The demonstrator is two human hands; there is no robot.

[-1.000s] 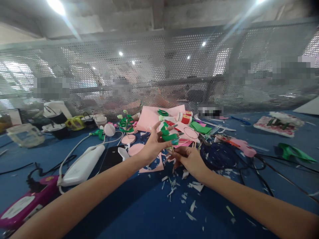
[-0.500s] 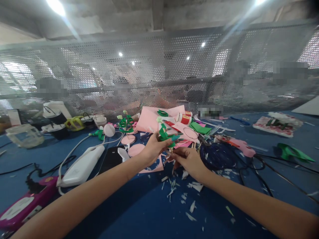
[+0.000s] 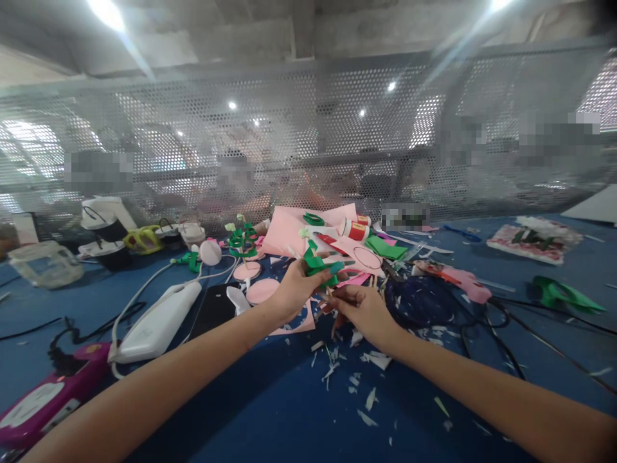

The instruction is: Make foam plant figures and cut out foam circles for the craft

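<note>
Blue worktop [image 3: 270,411] strewn with paper scraps, with a perforated metal screen [image 3: 308,141] behind it. At far left lies a white charger [image 3: 154,325] with its cable. Near the middle, my left hand [image 3: 292,289] now closes its fingers round a green paper craft [image 3: 319,265] on a thin stick, in front of a pink sheet [image 3: 289,231]. A second ago those fingers were spread wide. Just right, my right hand [image 3: 364,308] pinches the stick's lower end, as before. Black cables [image 3: 486,321] lie further right.

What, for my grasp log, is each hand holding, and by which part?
A green paper flower: left hand grips its leaves, right hand the stick below.
</note>
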